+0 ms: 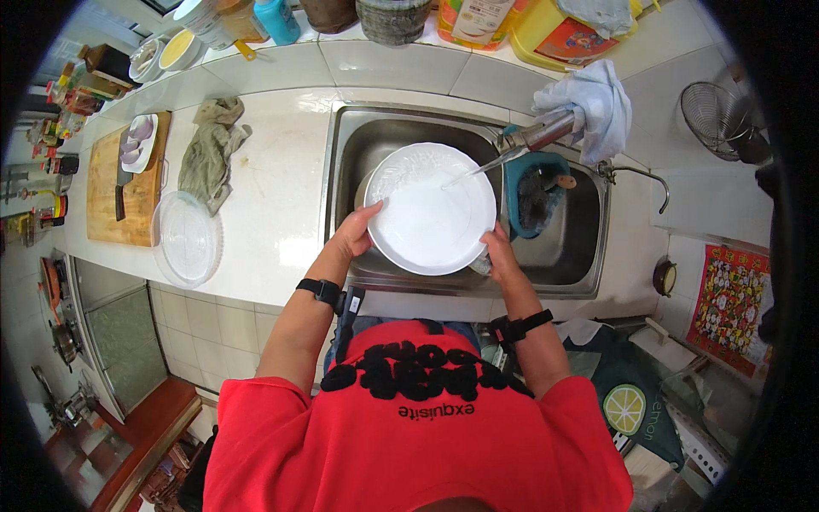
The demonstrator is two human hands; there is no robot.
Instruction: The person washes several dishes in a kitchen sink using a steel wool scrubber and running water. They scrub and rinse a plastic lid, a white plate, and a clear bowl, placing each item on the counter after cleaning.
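Observation:
A round white dish [429,217] with an embossed rim is held over the left basin of the steel double sink [358,134]. My left hand [358,230] grips its left edge, thumb on the rim. At the lower right edge, my right hand [501,251] grips it too. Water runs from the metal faucet [544,133] onto the dish's upper right part. Part of a greyish thing shows beside my right hand, under the dish; I cannot tell what it is.
A teal basket [512,198] with dark items stands in the right basin. A light blue cloth [592,105] drapes the faucet. Leftward lie a clear plastic lid [185,238], a grey-green rag [210,153], and a wooden cutting board [102,192] bearing a knife [120,192] and a small white plate [142,163].

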